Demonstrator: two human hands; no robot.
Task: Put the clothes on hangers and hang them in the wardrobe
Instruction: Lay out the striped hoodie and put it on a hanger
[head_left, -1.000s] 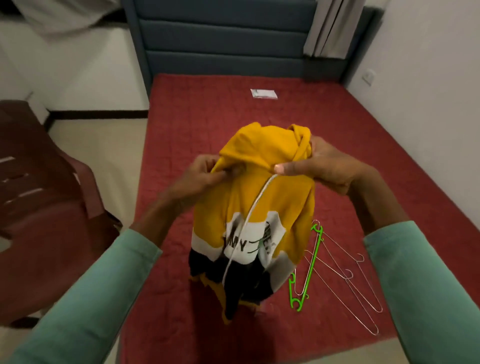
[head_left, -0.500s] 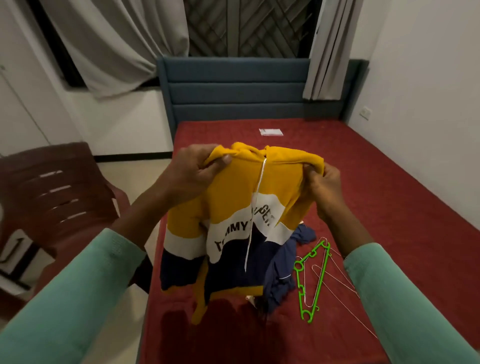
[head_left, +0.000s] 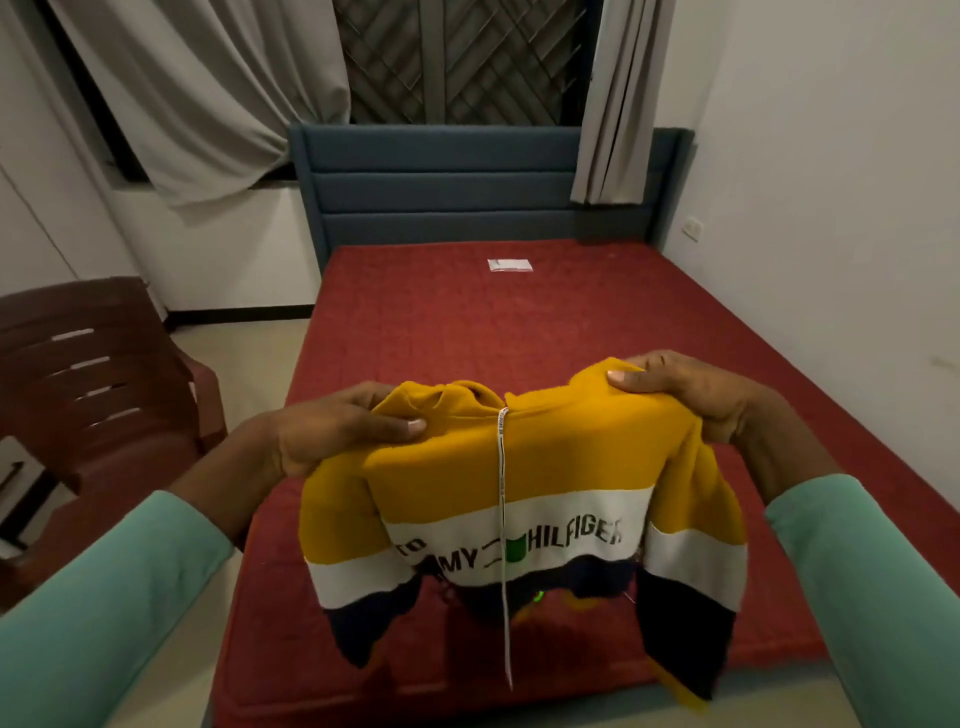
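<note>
Two hands hold a yellow, white and navy hoodie (head_left: 519, 467) spread by its shoulders above the foot of a red bed (head_left: 467, 332).

At the far left a brown slatted plastic chair (head_left: 104, 389) stands beside the bed. The left hand (head_left: 337, 431), coming from a mint-green sleeve (head_left: 104, 597), pinches the near shoulder of the hoodie, thumb on top and fingers curled under. The garment hangs in the air between the hands with its lettered front facing the camera, and its navy hem and sleeves droop over the mattress. A white drawstring (head_left: 502, 519) dangles down its middle. Further back a small white packet (head_left: 510, 265) lies near the blue padded headboard (head_left: 441, 187). The right hand (head_left: 691, 389), slightly higher, clamps the other shoulder with the thumb pressed on top.
</note>
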